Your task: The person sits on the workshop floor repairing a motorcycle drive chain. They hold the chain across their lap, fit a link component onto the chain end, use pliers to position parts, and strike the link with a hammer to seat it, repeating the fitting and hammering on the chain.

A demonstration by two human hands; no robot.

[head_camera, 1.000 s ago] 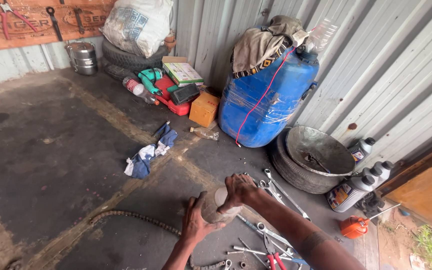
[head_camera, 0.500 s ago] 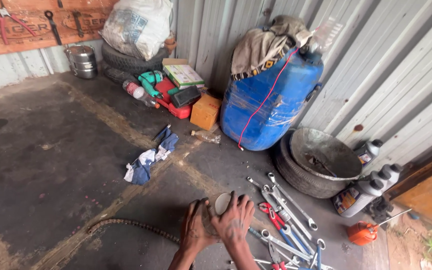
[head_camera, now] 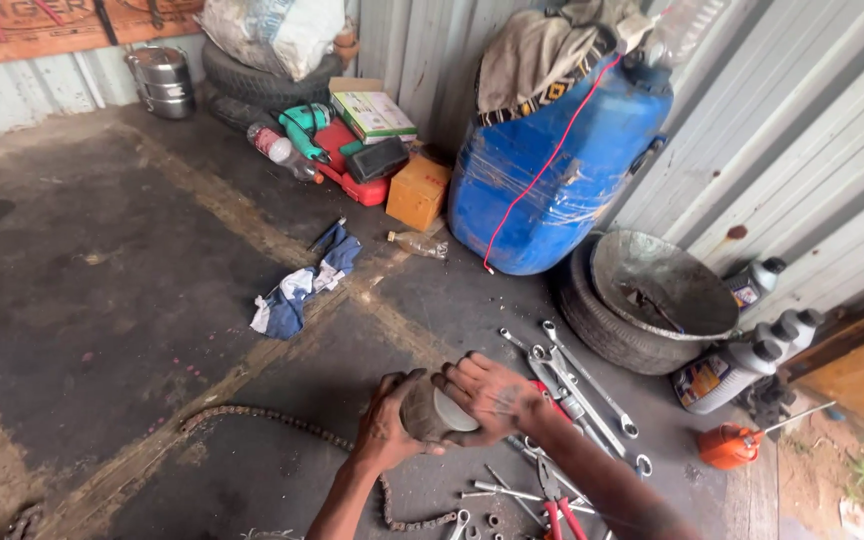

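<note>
Your two hands cup a small round metal part above the oily workshop floor

Your left hand [head_camera: 384, 425] and right hand [head_camera: 492, 395] now wrap the dirty cylindrical part [head_camera: 434, 410] from both sides, lifted slightly since a moment ago; wrenches [head_camera: 577, 385] and a drive chain [head_camera: 282, 425] lie below

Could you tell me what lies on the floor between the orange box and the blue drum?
In the head view, a small clear bottle lies on its side between the orange box and the blue drum.

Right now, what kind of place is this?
Probably a small repair workshop or garage. Spanners lie on the stained concrete floor, a greasy chain trails nearby, and old tyres sit against corrugated metal walls.
</note>
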